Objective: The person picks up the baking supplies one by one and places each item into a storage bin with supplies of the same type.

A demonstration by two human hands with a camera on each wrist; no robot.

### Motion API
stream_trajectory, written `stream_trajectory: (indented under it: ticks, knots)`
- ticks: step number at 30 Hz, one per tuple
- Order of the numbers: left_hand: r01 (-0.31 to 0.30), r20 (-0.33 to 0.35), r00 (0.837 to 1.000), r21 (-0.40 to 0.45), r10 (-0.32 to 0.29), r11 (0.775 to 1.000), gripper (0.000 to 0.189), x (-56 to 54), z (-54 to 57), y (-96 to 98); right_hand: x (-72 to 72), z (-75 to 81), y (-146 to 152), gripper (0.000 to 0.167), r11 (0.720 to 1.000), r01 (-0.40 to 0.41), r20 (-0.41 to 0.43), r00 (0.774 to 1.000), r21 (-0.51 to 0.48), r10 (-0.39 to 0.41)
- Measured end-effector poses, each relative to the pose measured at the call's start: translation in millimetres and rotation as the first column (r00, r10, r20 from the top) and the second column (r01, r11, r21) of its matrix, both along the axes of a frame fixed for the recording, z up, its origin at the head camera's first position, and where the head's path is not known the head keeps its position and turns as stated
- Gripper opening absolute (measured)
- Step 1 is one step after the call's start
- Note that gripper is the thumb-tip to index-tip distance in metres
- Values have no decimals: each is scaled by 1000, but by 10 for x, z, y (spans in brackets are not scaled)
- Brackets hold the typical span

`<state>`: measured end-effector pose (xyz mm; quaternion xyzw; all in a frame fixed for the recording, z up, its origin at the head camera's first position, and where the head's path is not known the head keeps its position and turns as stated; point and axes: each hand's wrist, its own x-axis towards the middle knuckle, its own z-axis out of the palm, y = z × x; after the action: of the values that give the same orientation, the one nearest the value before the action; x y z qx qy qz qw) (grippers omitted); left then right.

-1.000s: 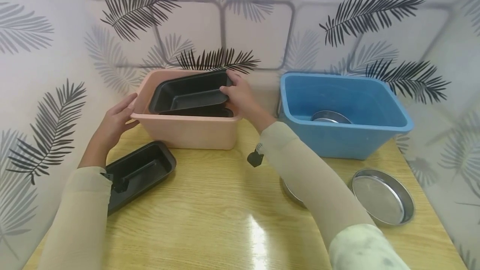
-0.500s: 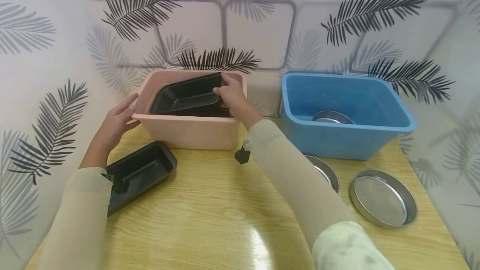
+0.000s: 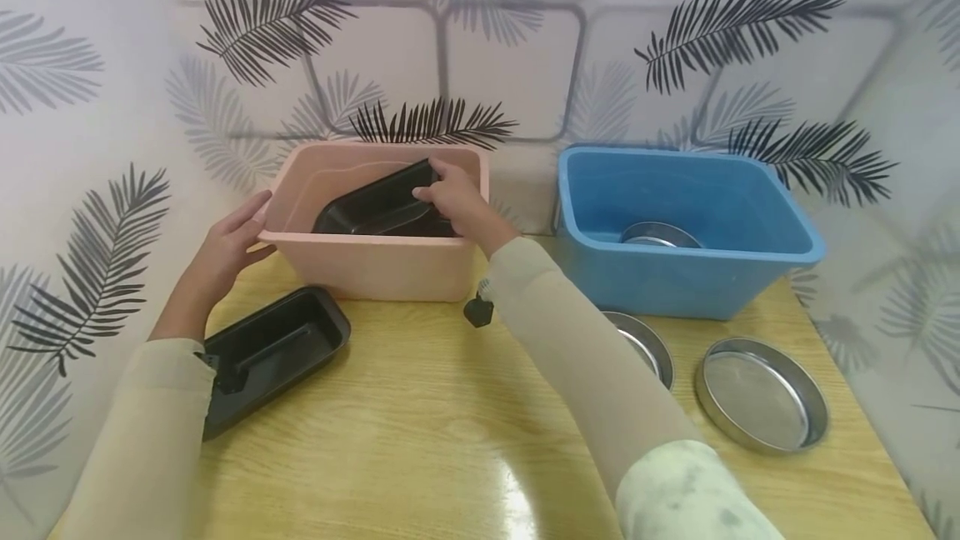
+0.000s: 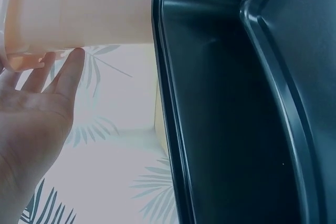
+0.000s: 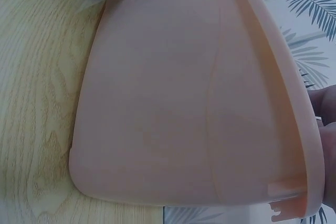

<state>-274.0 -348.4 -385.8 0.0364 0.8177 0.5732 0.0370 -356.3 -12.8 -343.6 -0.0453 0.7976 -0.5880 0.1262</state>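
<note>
In the head view, my right hand (image 3: pixel 461 202) pinches the raised right end of a black loaf pan (image 3: pixel 375 200). That pan lies tilted inside the pink plastic bin (image 3: pixel 378 269), its left end low behind the front rim. Part of another dark pan shows beneath it. My left hand (image 3: pixel 228 248) touches the bin's left end; in the left wrist view its straight fingers (image 4: pixel 71 74) reach up under the rim. Another black loaf pan (image 3: pixel 288 344) lies on the table below my left hand. The right wrist view shows the bin's outer end wall, with the pan hidden.
To the right stands a blue bin (image 3: pixel 675 282) with a round metal pan (image 3: pixel 660 233) inside. Two more round metal pans, one at the far right (image 3: pixel 761 394) and one partly behind my right sleeve (image 3: pixel 647 342), lie on the wooden table (image 3: pixel 390 432). A patterned wall rises behind.
My right hand has moved left and down with the loaf pan, which sits deeper in the pink bin. My left hand stays at the bin's left end.
</note>
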Motion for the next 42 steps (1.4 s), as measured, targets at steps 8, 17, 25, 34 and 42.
stream_trajectory:
  ticks: [8,17,25,34,42]
  knots:
    - [-8,7,1000,33,8,999,66,15,-2,-12,10,-1,-33,71,1000,-10,18,1000,12,10]
    - [-13,-3,1000,15,13,1000,67,22,0,-3,-13,-28,-28,63,984,61,26,998,-169,-57]
    - [-2,11,1000,44,1,999,65,-17,-1,-16,2,-9,-15,62,997,75,-26,997,-8,-75]
    - [-6,8,1000,50,6,999,65,-12,-25,-17,15,1,-25,58,997,66,-20,998,50,-66]
    - [-12,9,1000,35,12,999,64,-12,-26,-27,24,10,-15,60,1000,27,-44,999,7,-26]
